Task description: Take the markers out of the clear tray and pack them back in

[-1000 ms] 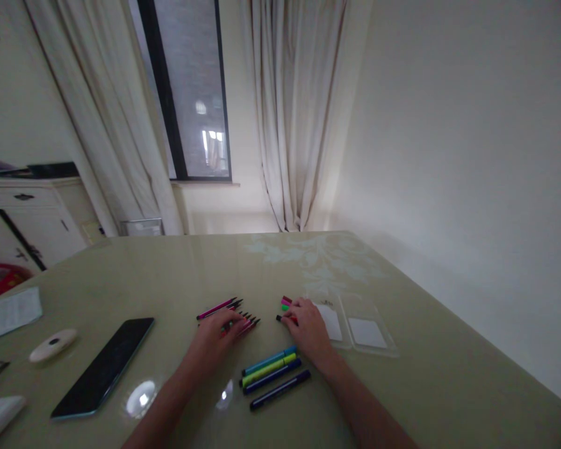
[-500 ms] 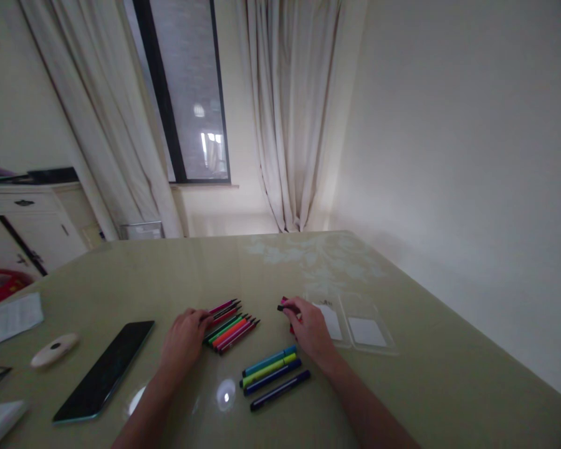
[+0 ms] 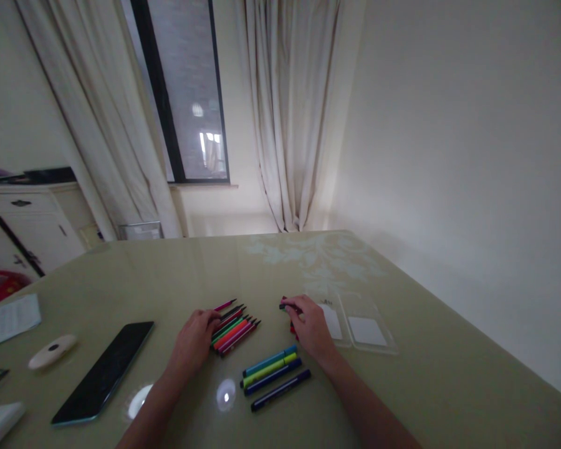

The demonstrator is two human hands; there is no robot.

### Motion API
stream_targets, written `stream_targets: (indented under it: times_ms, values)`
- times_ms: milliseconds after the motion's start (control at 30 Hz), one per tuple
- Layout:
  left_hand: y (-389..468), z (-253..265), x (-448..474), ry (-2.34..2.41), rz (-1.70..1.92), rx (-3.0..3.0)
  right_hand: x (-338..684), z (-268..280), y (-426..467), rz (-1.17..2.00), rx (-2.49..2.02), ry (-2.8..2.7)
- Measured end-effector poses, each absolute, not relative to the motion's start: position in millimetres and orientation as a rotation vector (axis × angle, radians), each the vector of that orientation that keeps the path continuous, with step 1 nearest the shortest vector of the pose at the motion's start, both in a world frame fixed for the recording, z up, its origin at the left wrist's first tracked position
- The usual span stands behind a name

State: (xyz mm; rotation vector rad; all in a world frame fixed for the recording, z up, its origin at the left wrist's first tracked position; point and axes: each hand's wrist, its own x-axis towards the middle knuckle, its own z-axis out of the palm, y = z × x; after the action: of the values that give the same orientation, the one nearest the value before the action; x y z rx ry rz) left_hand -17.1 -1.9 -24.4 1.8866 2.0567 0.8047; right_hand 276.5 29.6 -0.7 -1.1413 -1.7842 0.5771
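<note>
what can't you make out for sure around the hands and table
All in the head view:
- Rear ends of the farther uncapped pens: covered by the left hand.
- Number of caps by the right hand: its fingers hide some of that spot.
- Small dark mark on the clear case: too small to read.
- White object, lower left: cut off by the left edge.

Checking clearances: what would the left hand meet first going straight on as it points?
The uncapped markers, most likely: the left hand points at them and seems to touch them, though depth is unclear.
</note>
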Motion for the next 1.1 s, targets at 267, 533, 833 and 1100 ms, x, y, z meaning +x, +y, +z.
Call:
stream_targets:
  times_ms: [267,533,833,1100]
  values:
    - [-9.1,-6.9,17.4,1.715,1.101,1.8,274.4,3.0,27.4,0.585,-1.014,-1.735]
    - [-13.0,-5.1,31.1,1.549,1.1,1.853,273.5,7.4,24.0,0.597,-0.949,-1.744]
    - [-15.7,0.9,37.8,1.507,1.118,1.837,272.4,7.8,22.3,0.703,-0.907,-1.733]
    - [-17.0,3.5,38.4,1.459,1.158,1.798,275.7,8.7,23.7,0.802,-0.878,-1.687]
